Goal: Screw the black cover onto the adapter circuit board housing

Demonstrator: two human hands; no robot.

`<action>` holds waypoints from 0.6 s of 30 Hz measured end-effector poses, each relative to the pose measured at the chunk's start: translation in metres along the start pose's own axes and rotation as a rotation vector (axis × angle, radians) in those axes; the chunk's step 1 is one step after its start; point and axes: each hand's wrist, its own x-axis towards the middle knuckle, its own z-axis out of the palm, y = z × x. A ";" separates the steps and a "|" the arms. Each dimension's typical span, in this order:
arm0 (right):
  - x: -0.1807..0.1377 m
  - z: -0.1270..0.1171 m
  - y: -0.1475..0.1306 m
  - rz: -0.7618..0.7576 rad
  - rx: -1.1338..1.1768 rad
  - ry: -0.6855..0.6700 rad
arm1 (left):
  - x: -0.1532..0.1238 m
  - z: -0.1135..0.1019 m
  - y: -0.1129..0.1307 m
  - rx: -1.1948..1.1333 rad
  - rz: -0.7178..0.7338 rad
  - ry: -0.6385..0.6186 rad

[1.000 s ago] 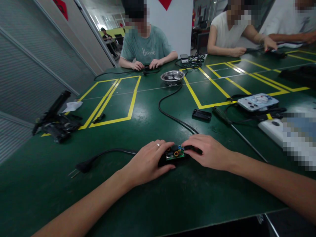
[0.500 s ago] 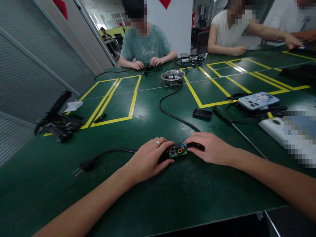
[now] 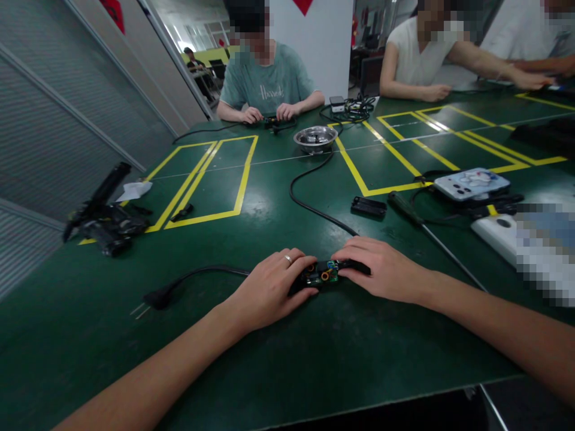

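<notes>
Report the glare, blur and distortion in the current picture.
Head view: pale glare patches on the green table, bright glints on the metal bowl; head view: circuit board detail soft, too small to read; head view: blocky pixelation over part of the white device, edges seemingly stretched.

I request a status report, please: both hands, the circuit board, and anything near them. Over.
Left hand holds circuit board, left end. Right hand pinches black cord at board's right end. Board uncovered, coils showing. Screwdriver beyond right hand.
</notes>
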 end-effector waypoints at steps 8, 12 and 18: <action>0.000 -0.011 0.001 0.058 -0.025 -0.046 | 0.000 0.001 -0.002 0.004 0.010 0.010; -0.001 -0.009 0.001 0.061 -0.010 -0.071 | 0.000 0.001 -0.002 0.011 0.001 -0.009; -0.001 -0.008 0.000 0.069 -0.010 -0.113 | -0.001 0.001 -0.002 0.006 0.000 -0.022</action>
